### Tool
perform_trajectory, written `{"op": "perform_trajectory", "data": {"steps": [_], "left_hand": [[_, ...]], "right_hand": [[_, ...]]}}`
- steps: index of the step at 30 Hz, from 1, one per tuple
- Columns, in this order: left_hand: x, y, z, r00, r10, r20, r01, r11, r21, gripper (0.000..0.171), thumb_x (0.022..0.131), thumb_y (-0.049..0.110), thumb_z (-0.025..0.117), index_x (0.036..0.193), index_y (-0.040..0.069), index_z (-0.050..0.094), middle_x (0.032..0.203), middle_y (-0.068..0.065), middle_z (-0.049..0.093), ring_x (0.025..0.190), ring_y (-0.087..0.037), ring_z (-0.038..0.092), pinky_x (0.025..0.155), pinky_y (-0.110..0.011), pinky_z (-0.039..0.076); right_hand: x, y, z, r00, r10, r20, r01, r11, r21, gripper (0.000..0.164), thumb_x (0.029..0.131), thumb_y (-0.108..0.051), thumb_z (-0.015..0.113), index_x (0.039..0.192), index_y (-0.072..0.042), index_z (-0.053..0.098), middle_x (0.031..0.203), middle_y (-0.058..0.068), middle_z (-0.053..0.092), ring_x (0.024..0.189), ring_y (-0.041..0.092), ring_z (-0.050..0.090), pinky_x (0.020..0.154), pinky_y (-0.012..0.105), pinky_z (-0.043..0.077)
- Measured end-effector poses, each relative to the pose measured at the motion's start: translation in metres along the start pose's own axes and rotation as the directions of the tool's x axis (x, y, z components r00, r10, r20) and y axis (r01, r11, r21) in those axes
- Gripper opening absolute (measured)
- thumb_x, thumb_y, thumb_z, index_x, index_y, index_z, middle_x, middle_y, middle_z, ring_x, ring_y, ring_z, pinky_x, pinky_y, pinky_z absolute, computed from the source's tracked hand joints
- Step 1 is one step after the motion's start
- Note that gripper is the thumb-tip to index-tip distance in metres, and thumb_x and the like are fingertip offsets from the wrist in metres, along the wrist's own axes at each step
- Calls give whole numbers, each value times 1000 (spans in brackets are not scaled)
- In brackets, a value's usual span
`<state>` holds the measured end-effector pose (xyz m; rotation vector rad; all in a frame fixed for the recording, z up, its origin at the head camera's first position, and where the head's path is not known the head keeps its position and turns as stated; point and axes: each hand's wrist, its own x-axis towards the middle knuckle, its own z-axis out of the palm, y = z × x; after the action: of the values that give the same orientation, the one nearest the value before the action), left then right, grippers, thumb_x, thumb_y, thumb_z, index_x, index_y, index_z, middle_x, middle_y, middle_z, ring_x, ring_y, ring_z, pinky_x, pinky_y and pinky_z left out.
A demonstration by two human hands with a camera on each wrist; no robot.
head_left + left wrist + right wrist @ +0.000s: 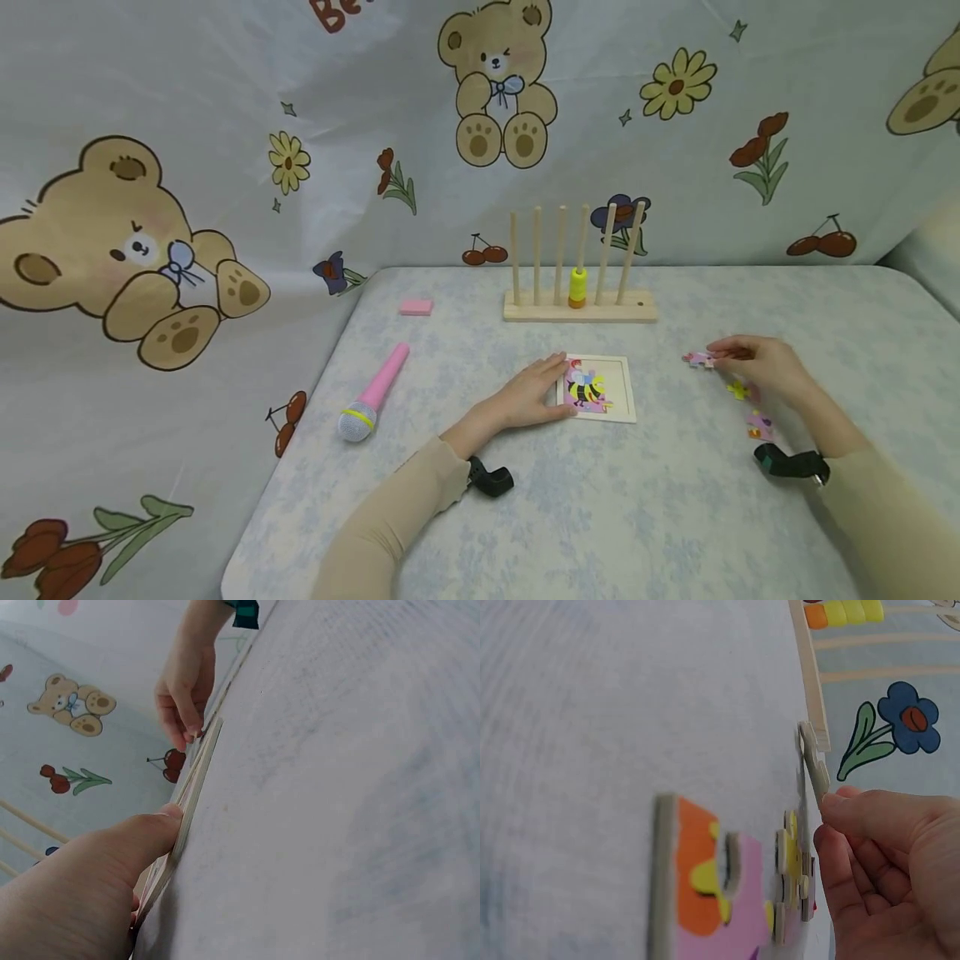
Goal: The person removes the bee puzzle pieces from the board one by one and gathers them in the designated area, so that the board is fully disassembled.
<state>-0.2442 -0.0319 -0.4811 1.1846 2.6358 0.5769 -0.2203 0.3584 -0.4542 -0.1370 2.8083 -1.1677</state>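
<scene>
In the head view my left hand (527, 393) rests on the left side of a white-framed jigsaw board (619, 390), thumb at the near corner and fingers towards the far one. A bee picture in several joined pieces (587, 392) fills the board's left part; bare wood shows at its right. My right hand (768, 367) pinches a pink puzzle piece (699, 359) between thumb and fingertips; the right wrist view shows this piece (814, 765) tilted on edge. Beside that hand lie a yellow-and-pink piece (738, 390) and an orange-and-pink piece (760, 426).
Behind the board stands a wooden peg rack (525, 313) with yellow and orange beads (577, 287) on one peg. A pink toy microphone (382, 379) lies at left, and a pink block (416, 307) lies farther back. A bear-print cloth (337, 83) hangs behind the table.
</scene>
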Motion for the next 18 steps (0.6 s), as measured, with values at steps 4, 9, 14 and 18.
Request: {"op": "perform_trajectory", "data": {"steps": [4, 9, 14, 18], "left_hand": [[-1, 0, 1, 1000, 0, -2, 0, 1000, -5, 80, 92, 49, 55, 149, 3, 23, 156, -9, 15, 142, -16, 10, 113, -29, 10], [0, 0, 0, 1000, -1, -4, 1, 1000, -1, 80, 92, 49, 55, 149, 2, 24, 156, -9, 15, 142, -16, 10, 113, -29, 10], [0, 0, 0, 1000, -2, -2, 2, 1000, 1, 80, 91, 49, 55, 149, 3, 24, 156, -9, 16, 142, -16, 10, 113, -29, 10], [1, -2, 1, 1000, 2, -6, -2, 1000, 7, 81, 91, 50, 55, 149, 3, 24, 155, -10, 16, 142, -16, 10, 113, -29, 9]], "right_hand": [[5, -1, 4, 1000, -21, -5, 21, 997, -74, 32, 94, -23, 61, 116, 0, 62, 97, 14, 64, 63, 16, 50, 42, 30, 43], [10, -3, 4, 998, -56, -7, 55, 987, -151, 28, 93, -20, 62, 113, 0, 65, 97, 12, 66, 76, 17, 56, 54, 28, 46], [7, -16, 5, 995, -93, -43, 85, 983, -162, 32, 93, -25, 61, 114, -1, 64, 101, 14, 67, 85, 15, 60, 66, 25, 48], [1, -45, 18, 984, -165, -68, 161, 985, -57, 31, 94, -22, 60, 116, 0, 63, 105, 18, 66, 83, 7, 61, 65, 22, 52]]}}
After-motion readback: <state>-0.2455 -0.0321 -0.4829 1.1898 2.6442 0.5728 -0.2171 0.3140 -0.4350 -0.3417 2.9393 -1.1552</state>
